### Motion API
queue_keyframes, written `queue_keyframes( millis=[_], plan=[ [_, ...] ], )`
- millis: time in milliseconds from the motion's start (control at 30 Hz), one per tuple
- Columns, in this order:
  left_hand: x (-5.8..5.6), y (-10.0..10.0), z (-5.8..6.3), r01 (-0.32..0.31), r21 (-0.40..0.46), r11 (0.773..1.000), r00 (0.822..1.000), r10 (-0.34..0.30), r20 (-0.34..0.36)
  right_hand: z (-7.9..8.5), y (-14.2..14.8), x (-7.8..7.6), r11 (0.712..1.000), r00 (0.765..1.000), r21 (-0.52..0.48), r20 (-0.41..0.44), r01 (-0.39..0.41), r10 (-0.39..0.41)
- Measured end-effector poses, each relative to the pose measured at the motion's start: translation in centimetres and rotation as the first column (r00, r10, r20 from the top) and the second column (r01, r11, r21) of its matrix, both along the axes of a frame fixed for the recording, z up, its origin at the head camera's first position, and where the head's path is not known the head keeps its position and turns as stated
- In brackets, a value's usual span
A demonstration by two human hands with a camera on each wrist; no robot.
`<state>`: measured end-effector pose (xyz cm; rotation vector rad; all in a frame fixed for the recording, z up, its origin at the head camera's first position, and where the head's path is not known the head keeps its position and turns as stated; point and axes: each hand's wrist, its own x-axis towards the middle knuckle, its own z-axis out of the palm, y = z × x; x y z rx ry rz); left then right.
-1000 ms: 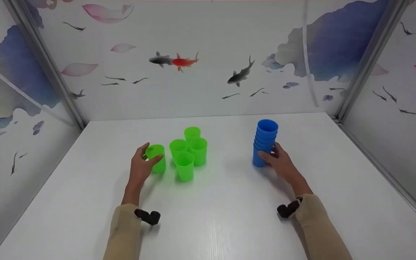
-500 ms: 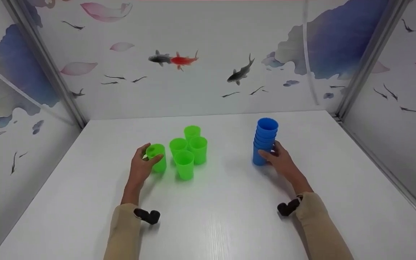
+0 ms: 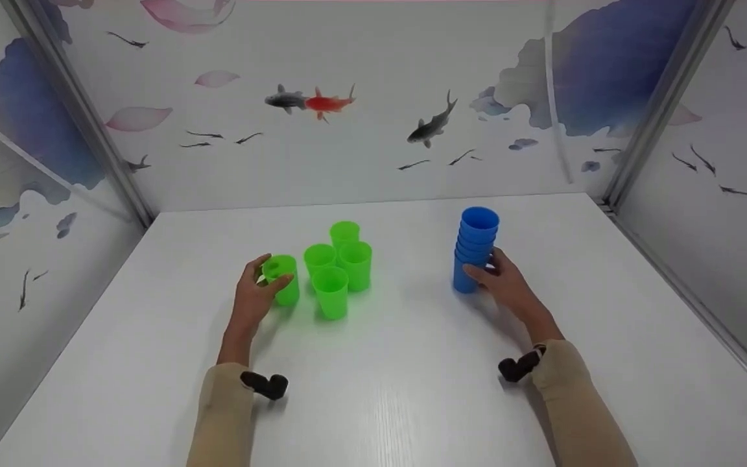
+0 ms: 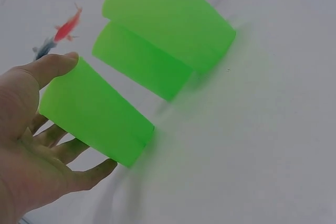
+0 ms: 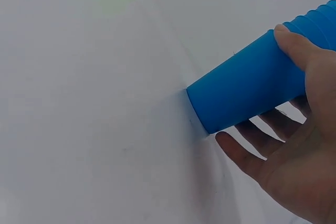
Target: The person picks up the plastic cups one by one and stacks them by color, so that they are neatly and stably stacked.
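Note:
On the white table stands a green cup (image 3: 287,285), upright, at the left of a group of green cups. My left hand (image 3: 253,298) holds it from its left side, thumb near the rim and fingers around the far side. The left wrist view shows this cup (image 4: 97,114) with its base on the table. To the right, a stack of several nested blue cups (image 3: 475,250) stands upright. My right hand (image 3: 503,279) grips the lowest blue cup (image 5: 241,85) from the right, its thumb on the near side. The fingers behind the stack are partly hidden.
Several more green cups, among them a front one (image 3: 331,295) and a back one (image 3: 345,232), stand close together beside the held cup. White panels with painted fish and petals enclose the table (image 3: 373,389) at the back (image 3: 373,168) and both sides.
Hands and cups keep their places relative to one another. Only the head view has tilted slightly, so the whole scene sits a little higher in the picture.

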<state>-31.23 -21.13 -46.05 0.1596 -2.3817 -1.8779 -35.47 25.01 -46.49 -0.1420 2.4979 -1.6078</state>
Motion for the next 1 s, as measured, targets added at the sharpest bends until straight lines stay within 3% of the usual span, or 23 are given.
queue_keyframes(
  millis=[233, 400, 500, 633, 733, 1000],
  plan=[
    [0.3, -0.3, 0.0, 0.011, 0.052, 0.999, 1.000, -0.011, -0.004, 2.2, 1.1, 0.9, 0.984, 0.990, 0.151, 0.121, -0.093, 0.075],
    [0.4, -0.5, 0.0, -0.003, 0.058, 0.998, 1.000, 0.003, -0.001, 4.1, 2.5, 2.1, 0.958, 0.958, 0.165, 0.204, -0.236, 0.201],
    [0.4, -0.7, -0.1, -0.011, 0.070, 0.998, 1.000, 0.011, 0.000, 5.0, 2.6, 2.8, 0.935, 0.937, 0.165, 0.210, -0.314, 0.277],
    [0.3, -0.7, -0.2, -0.002, 0.083, 0.997, 1.000, 0.001, 0.012, 6.2, 0.9, 3.5, 0.921, 0.926, 0.112, 0.115, -0.373, 0.360],
    [0.2, -0.5, -0.3, 0.010, 0.091, 0.996, 1.000, -0.012, 0.022, 7.1, -1.1, 4.1, 0.922, 0.925, 0.078, 0.021, -0.380, 0.380],
    [0.0, -0.4, -0.5, 0.037, 0.097, 0.995, 0.999, -0.039, 0.021, 8.6, -6.9, 4.9, 0.939, 0.924, 0.009, -0.171, -0.345, 0.341]
  ],
)
